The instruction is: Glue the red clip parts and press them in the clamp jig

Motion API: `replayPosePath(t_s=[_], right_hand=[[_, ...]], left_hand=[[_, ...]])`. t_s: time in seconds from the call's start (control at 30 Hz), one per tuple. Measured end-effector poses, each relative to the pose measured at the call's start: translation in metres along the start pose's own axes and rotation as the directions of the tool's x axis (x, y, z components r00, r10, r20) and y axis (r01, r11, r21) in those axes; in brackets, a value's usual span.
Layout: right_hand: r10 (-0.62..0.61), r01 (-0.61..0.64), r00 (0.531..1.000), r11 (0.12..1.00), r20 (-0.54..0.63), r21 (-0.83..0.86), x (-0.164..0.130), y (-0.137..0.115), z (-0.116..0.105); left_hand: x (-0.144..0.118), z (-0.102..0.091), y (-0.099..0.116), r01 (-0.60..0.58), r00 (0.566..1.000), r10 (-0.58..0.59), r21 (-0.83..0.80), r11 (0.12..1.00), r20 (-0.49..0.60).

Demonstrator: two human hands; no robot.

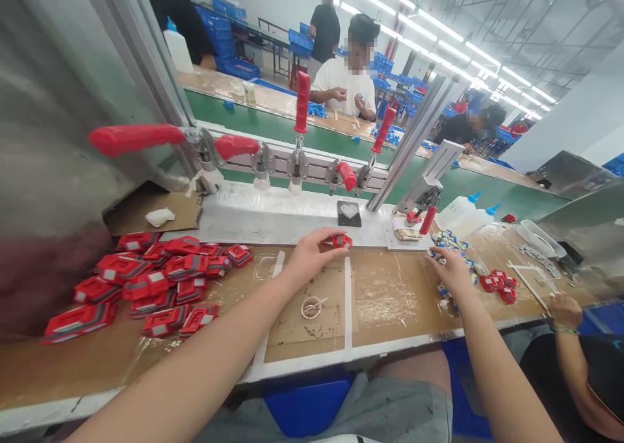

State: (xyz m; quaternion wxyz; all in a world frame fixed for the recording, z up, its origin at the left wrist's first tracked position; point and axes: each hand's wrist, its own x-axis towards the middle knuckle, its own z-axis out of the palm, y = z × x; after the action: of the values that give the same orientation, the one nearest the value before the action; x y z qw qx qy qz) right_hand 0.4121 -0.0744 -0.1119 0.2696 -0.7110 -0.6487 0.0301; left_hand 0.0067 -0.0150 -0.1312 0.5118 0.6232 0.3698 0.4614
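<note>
left hand [312, 255] grip pinching small red part [342, 240], right hand [451, 268] fingers spread on blue-white pieces [451, 242]

Two bare forearms rising from the lower frame, no sleeves, left hand [312, 255], right hand [451, 270], grey shorts at bottom centre

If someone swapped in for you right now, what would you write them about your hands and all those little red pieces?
Left hand: pinching one small red part near the clamp fixture.
Right hand: resting on the pile of blue-and-white pieces; whether it grips one, I cannot tell.
Heap of red parts lies far left on the bench; a smaller red cluster lies right, near a neighbour's hand.
A black block with a heart shape sits under the clamps.
Done: one part picked up. Left: the heap.
</note>
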Motion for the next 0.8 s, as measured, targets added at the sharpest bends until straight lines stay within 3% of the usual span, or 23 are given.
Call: replayPosePath(t_s=[0.07, 0.13, 0.2, 0.27, 0.37, 0.57, 0.7, 0.8], right_hand=[[0.054, -0.07, 0.997, 0.914, 0.052, 0.399, -0.013, -0.027, 0.007], [0.043, -0.168, 0.981, 0.675, 0.189, 0.718, -0.025, -0.06, 0.016], [-0.022, -0.257, 0.953, 0.464, 0.301, 0.847, -0.034, -0.092, 0.024], [-0.086, -0.315, 0.925, 0.369, 0.37, 0.874, -0.036, -0.118, 0.031], [-0.149, -0.296, 0.918, 0.358, 0.367, 0.886, -0.022, -0.147, 0.041], [-0.236, -0.012, 0.962, 0.458, 0.134, 0.889, 0.023, -0.182, 0.068], [-0.345, 0.18, 0.938, 0.522, 0.013, 0.834, 0.029, -0.179, 0.089], [-0.463, 0.332, 0.884, 0.534, -0.059, 0.778, 0.024, -0.168, 0.096]], left_hand=[[0.0, 0.0, -0.001, -0.031, 0.999, 0.031, -0.018, 0.999, 0.007], [-0.001, 0.0, 0.001, -0.051, 0.999, 0.051, -0.03, 0.998, 0.018], [-0.003, -0.001, 0.004, -0.064, 0.997, 0.065, -0.049, 0.997, 0.029], [-0.005, 0.0, 0.007, -0.076, 0.996, 0.079, -0.086, 0.993, 0.032], [-0.006, 0.0, 0.008, -0.066, 0.996, 0.076, -0.173, 0.983, 0.051], [-0.002, -0.002, 0.006, -0.01, 1.0, 0.02, -0.357, 0.934, 0.023], [0.001, -0.005, 0.005, 0.003, 1.0, -0.013, -0.396, 0.918, -0.021], [0.003, -0.006, 0.002, 0.053, 0.999, -0.043, -0.401, 0.915, 0.034]])
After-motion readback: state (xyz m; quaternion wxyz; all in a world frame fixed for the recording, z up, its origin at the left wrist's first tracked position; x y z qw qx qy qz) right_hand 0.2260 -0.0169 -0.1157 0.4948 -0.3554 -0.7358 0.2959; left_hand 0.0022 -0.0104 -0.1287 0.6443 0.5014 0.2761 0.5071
